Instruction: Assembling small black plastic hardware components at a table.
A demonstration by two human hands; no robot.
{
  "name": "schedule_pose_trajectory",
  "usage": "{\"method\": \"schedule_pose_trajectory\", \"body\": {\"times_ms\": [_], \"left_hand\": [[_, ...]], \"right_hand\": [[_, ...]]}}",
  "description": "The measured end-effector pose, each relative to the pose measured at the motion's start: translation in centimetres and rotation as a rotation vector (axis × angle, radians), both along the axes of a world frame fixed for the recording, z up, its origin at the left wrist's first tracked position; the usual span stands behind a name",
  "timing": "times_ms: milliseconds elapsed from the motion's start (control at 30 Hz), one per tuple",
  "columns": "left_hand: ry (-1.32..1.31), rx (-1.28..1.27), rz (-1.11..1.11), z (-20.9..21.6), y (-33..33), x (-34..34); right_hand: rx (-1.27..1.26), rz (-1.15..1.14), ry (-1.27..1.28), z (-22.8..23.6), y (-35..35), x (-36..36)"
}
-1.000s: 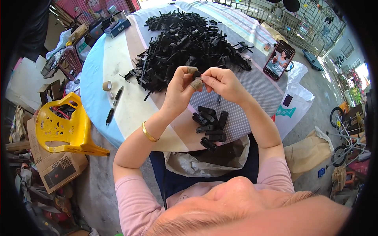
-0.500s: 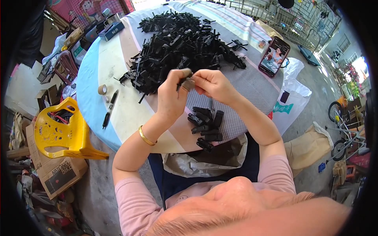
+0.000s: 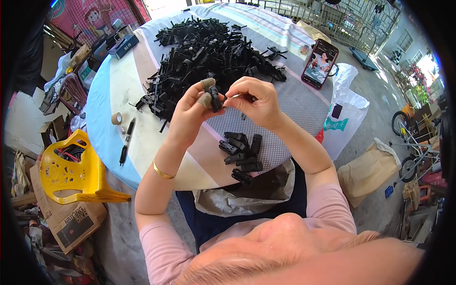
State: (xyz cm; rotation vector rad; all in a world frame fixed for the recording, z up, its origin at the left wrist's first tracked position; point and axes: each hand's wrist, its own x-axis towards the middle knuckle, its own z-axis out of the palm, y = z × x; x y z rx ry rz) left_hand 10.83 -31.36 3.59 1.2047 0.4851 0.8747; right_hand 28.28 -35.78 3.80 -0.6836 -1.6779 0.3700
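Observation:
My left hand (image 3: pixel 191 110) holds a small black plastic part (image 3: pixel 215 99) upright between thumb and fingers; tan tape wraps some of the fingertips. My right hand (image 3: pixel 259 100) is closed in a pinch against the part's right side, and what its fingertips grip is too small to make out. Beyond both hands a large heap of black plastic parts (image 3: pixel 204 57) spreads over the table. Closer to me, several black clip-like pieces (image 3: pixel 242 154) lie in a small group near the table's edge.
The round table (image 3: pixel 109 142) has a striped cloth. On it are a pen (image 3: pixel 127 142), a tape roll (image 3: pixel 116 118), a blue box (image 3: pixel 124 47) and a propped phone (image 3: pixel 320 64). An open sack (image 3: pixel 216 202) sits at my lap. A yellow chair (image 3: pixel 71 175) stands left, a white bag (image 3: pixel 349 118) right.
My hands have drawn slightly apart, and the left has turned so the black part now shows clearly between its fingers. The whole view has shifted a little.

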Motion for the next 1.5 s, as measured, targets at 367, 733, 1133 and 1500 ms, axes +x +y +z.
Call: {"method": "schedule_pose_trajectory", "body": {"times_ms": [367, 733, 1133, 1500], "left_hand": [[0.224, 0.412, 0.101, -1.1, -1.7, 1.4], [0.126, 0.303, 0.178, -1.3, -0.9, 1.1], [0.155, 0.401, 0.260, -1.3, -0.9, 1.2], [0.313, 0.678, 0.436, -1.7, -1.6, 1.5]], "right_hand": [[-0.430, -0.009, 0.006, -0.9, 0.9, -0.4], [-0.746, 0.121, 0.096, -0.1, 0.4, 0.0], [-0.777, 0.185, 0.121, -0.4, 0.5, -0.1], [-0.676, 0.100, 0.030, -0.2, 0.1, -0.2]]}}
